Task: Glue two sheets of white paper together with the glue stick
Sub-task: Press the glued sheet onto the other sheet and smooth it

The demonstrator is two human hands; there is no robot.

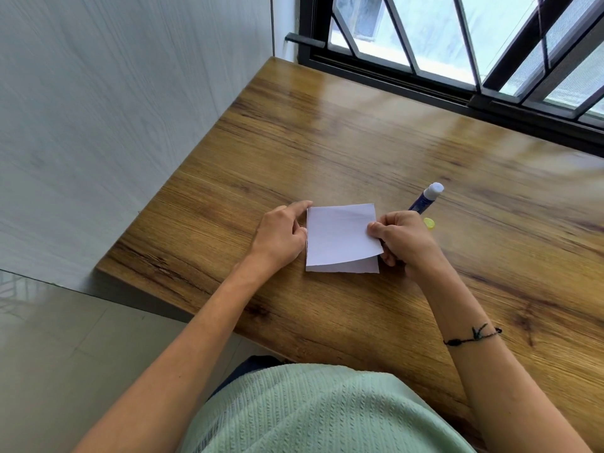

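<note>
The right hand (403, 238) pinched the top sheet (341, 235) and gripped the glue stick (426, 197); the left hand (281, 235), fingers loosely curled, steadied the left edge on the desk (359, 132).

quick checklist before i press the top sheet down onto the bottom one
1. Left edges lined up: ok, top sheet sits flush over bottom sheet at the left.
2. Left hand steadying the stack: ok, fingertips at the left edge.
3. Top sheet flat: not ok, right hand lifts its near right corner.
4. Glue on the bottom sheet: cannot tell, hidden under the top sheet.
5. Glue stick clear of the paper: ok, uncapped, held in the right hand, tip pointing away.
6. Yellow cap out of the way: ok, on the table.
</note>
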